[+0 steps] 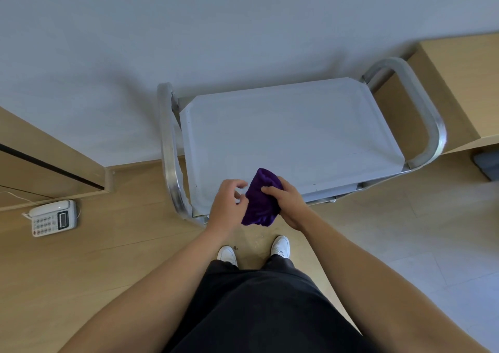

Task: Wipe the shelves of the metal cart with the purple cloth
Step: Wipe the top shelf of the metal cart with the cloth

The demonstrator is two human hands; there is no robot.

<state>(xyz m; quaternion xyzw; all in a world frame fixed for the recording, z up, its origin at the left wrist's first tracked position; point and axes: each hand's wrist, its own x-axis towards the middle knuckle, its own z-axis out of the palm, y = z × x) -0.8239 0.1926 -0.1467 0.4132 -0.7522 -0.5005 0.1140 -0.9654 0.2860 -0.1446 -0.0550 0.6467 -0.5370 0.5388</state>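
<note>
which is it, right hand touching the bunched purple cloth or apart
Touching: head view shows the right hand gripping the bunched purple cloth.

1. The cloth (260, 198) is a deep, plain purple.
2. The cart's top shelf (291, 125) is matt pale grey, and its frame tubes (168, 147) are shiny silver.
3. The floor (108, 258) is light tan with a wood-grain plank pattern.
4. The wall (189, 28) is plain pale blue-grey.
5. The telephone (52, 217) is white with grey keys and a dark display.
6. The shoes (280, 246) are white and the trousers (256, 298) are black.
7. The cabinet (459, 63) is light tan.
</note>
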